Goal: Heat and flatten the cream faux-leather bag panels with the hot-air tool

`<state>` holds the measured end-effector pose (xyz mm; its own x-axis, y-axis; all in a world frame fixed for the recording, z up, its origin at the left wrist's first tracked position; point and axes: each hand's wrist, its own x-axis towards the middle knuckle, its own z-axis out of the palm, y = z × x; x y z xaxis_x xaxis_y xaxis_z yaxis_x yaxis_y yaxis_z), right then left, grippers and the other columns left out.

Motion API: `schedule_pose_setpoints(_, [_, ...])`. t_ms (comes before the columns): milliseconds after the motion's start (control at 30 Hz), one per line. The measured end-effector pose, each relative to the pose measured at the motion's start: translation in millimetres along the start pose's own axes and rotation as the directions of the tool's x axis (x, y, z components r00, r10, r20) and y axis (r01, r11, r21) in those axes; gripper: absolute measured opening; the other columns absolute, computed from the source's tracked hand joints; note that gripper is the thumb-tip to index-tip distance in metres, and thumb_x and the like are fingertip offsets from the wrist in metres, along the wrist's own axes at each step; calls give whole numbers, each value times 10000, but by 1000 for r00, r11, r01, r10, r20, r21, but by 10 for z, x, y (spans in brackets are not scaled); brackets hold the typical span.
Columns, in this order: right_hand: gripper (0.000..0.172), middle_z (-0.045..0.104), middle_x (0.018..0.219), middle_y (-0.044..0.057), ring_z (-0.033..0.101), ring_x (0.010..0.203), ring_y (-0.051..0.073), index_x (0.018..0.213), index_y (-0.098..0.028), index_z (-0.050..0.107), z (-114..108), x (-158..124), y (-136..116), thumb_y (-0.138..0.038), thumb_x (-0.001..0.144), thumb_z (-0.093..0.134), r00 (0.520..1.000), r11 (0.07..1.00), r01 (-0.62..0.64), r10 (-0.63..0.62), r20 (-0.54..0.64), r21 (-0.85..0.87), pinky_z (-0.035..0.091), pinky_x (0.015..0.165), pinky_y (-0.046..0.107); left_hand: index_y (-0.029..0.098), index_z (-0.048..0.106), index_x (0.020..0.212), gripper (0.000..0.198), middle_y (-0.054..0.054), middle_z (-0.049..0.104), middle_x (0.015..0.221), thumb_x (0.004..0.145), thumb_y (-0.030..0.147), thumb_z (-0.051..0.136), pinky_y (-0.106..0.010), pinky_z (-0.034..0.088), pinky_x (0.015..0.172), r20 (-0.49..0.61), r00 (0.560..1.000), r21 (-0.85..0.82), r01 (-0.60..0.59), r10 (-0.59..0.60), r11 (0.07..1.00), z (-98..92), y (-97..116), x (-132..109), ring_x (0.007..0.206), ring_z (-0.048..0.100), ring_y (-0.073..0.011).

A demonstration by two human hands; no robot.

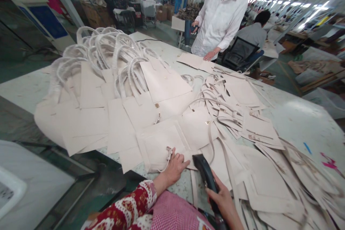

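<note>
1. Risk, contact: the nose of the black tool [205, 170] lies just beside the fingertips of the left hand [175, 167]. Judged likely cause of harm: a slip of the tool toward those fingers.
2. Risk, snagging: a loose strap [212, 140] crosses the pieces close to the tool's nose and could catch on it or be marked by it.
3. Risk, shifting: the cream panel [161, 143] rests on overlapping pieces near the edge of the surface [304, 122]. Uneven pressure could slide it.
4. Left hand: fingers spread and laid flat, gripping nothing, pressing the cream panel's lower edge, just below its metal clasp [169, 149].
5. Right hand [222, 201]: closed round the black tool's handle, nose pointing up toward the panel.
6. Cream panel: front of the surface, directly before the person.
7. Adjacent: heap of handled bags [107, 54] behind; a co-worker's hand [208, 56] rests at the far edge, well apart.
</note>
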<state>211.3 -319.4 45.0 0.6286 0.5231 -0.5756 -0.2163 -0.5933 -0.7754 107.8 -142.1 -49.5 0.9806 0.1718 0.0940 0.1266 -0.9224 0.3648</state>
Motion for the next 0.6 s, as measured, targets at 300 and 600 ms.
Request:
schedule_pose_setpoints(300, [746,528,529,-66,461,423,117,1370,-239,231,-6,20,-290,-298,708,570,990,991,119,-122,-71,-55,405,420,227,207,439,1171,380,-49,476,883,821,69,389,-535,148,997,22,998,25,-57,57,998,-82,3,-105,861,435,-184])
schedule_pose_setpoints(600, [721,501,510,-71,423,403,87,1356,-186,282,210,108,-424,-181,674,515,987,980,110,-88,136,-164,367,406,197,198,519,1033,253,-40,499,821,791,142,474,-505,236,965,175,951,-36,-254,256,967,-216,-36,-377,807,462,-180])
